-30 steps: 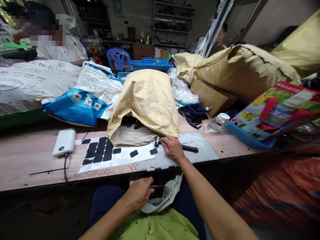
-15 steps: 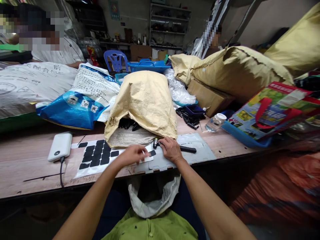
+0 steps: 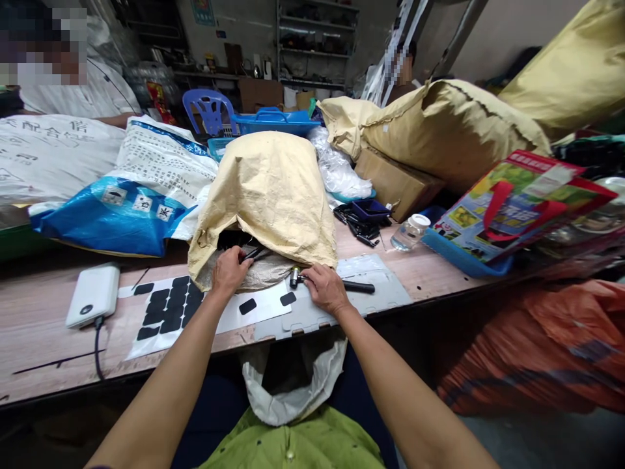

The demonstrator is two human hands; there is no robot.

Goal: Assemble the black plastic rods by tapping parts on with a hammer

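Note:
My left hand [image 3: 228, 270] is at the mouth of a tan sack [image 3: 273, 189], fingers closed on a slim black piece [image 3: 251, 253]. More dark pieces lie in the shadow inside the sack, too dim to make out. My right hand [image 3: 326, 286] is closed around a small hammer, just behind its metal head [image 3: 294, 277]. The black hammer handle [image 3: 359, 286] sticks out to the right over a grey board [image 3: 375, 268]. A white sheet with black rounded stickers [image 3: 168, 306] lies partly under my left forearm.
A white power bank [image 3: 94, 294] with a cable stands at left. To the right are black pieces by a dark tray [image 3: 372, 210], a lidded jar [image 3: 410, 233] and a shopping bag [image 3: 508, 202] in a blue tray. A white-and-blue sack [image 3: 127, 195] borders the left; a person sits beyond.
My left hand has moved from above the white sheet up to the sack's mouth and taken hold of a black piece. My right hand stays at the hammer. The view has shifted slightly right.

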